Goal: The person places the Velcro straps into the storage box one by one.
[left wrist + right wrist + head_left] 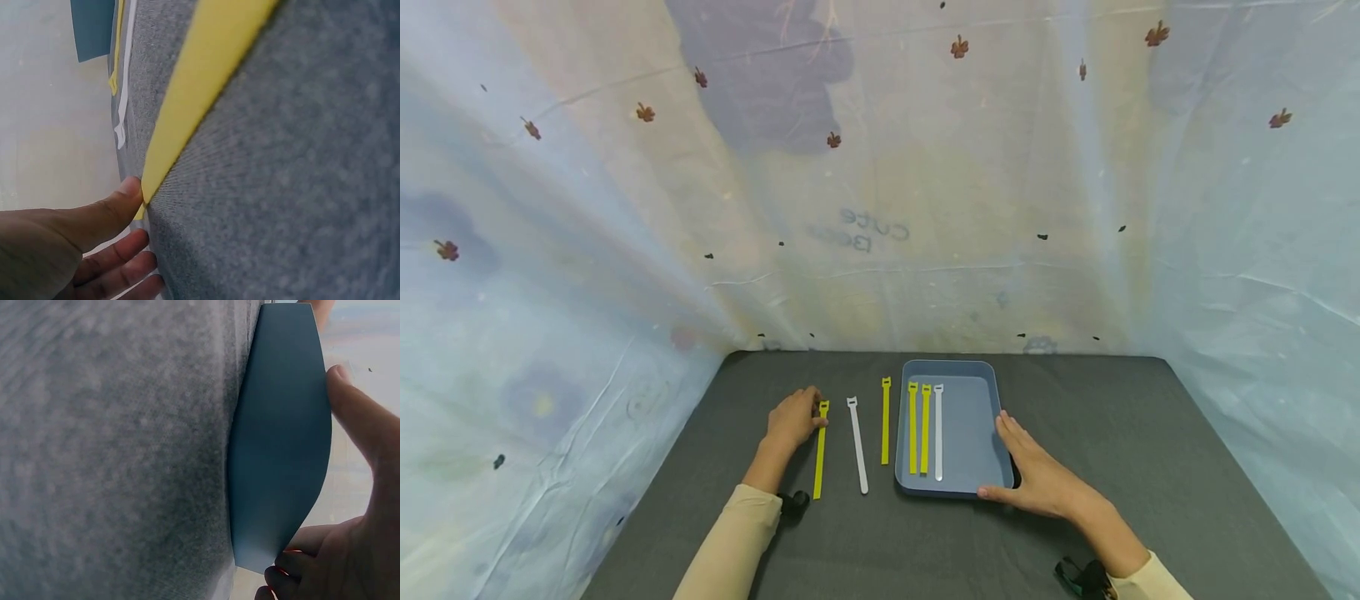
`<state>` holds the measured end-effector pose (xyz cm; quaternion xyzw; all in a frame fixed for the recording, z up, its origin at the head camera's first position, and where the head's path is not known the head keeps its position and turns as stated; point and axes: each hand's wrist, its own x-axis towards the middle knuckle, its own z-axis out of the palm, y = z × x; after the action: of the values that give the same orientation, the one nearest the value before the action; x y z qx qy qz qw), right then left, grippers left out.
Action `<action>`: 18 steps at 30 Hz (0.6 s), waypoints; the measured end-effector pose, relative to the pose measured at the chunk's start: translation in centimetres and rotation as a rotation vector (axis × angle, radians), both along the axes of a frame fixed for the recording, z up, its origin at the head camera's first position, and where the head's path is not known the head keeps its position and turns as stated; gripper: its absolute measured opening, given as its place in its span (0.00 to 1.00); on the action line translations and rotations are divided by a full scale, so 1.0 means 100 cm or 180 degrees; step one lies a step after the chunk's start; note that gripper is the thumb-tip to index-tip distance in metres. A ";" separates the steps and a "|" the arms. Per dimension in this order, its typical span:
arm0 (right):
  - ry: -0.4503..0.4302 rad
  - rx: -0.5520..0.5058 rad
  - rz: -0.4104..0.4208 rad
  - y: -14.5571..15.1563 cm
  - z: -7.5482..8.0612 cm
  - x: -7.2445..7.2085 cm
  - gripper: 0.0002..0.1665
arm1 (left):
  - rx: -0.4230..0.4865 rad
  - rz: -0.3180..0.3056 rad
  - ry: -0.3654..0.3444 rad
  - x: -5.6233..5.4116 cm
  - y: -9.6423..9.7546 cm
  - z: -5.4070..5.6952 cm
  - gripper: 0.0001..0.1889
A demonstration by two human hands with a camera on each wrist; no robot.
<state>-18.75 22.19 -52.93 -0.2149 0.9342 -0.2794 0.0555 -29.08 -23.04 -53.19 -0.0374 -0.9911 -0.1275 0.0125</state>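
My left hand [793, 418] has its thumb and a fingertip at the slotted head of the leftmost yellow cable strap [820, 458], which lies along the dark cloth. In the left wrist view, the thumb [128, 190] presses against that yellow strap near its end, and the other fingers curl below. My right hand [1037, 475] rests at the near right corner of a blue-grey tray [970, 433], thumb at the near rim, straight fingers along the right side. Inside the tray lie two yellow straps [913, 429] and one white strap [938, 433], side by side.
Between the left hand and the tray lie a white strap [858, 446] and a yellow strap [886, 421], spaced apart. The dark cloth [1112, 417] covers the table. A pale patterned curtain [880, 208] hangs along the back and both sides.
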 end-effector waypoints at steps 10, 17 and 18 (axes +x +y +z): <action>0.0091 0.0023 0.0010 -0.001 -0.004 0.000 0.79 | -0.0018 0.0006 0.0261 0.003 0.001 -0.005 0.23; 0.0296 0.0187 -0.0048 -0.005 -0.007 0.001 0.79 | 0.0124 0.0005 0.0237 0.006 0.004 -0.003 0.21; 0.0321 0.0210 -0.0055 -0.005 -0.006 0.002 0.79 | 0.0145 0.0009 0.0235 0.006 0.004 -0.002 0.21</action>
<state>-18.59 21.66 -53.56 -0.2186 0.9463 -0.2377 0.0130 -28.48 -22.59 -53.39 -0.0404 -0.9868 -0.1485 0.0501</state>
